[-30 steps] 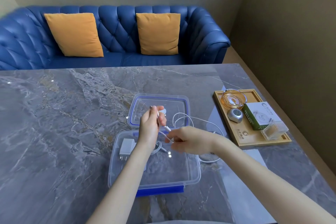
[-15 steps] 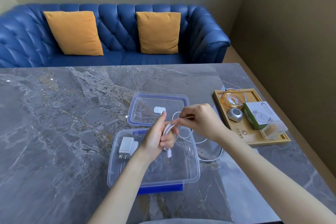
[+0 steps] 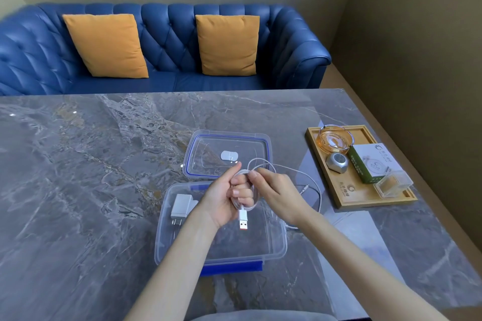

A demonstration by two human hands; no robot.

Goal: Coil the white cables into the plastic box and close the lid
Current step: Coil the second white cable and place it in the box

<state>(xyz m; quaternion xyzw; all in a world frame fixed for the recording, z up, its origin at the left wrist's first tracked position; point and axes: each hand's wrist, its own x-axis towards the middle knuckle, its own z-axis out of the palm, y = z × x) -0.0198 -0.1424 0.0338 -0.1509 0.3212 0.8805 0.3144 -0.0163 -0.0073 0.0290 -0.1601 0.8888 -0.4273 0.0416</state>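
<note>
Left hand (image 3: 224,197) is closing around a coil of thin white cable (image 3: 292,171), loops wrapping the fingers, USB plug (image 3: 243,219) with orange insert hanging down over the box. Right hand (image 3: 276,191) is pinching the same cable at the top of the coil between thumb and fingertips. Rest of the cable is trailing right in a loose loop over the table, small jack end lying near the tray.

Plastic box (image 3: 271,250) is sitting open under the hands: clear, rounded-rectangular, blue latch on the near edge. White wall charger (image 3: 181,207) with metal prongs is lying inside at the left. Lid (image 3: 264,148) is resting flat just behind the box, clear with blue seal rim, off.

Table (image 3: 91,177) is glossy grey marble-pattern slab. Wooden tray (image 3: 347,193) at right is holding an amber glass ashtray (image 3: 335,138), a faceted silver object, a green-white carton, a clear small box. Blue tufted leather sofa (image 3: 167,28) with two orange cushions is standing behind, against plain beige walls.
</note>
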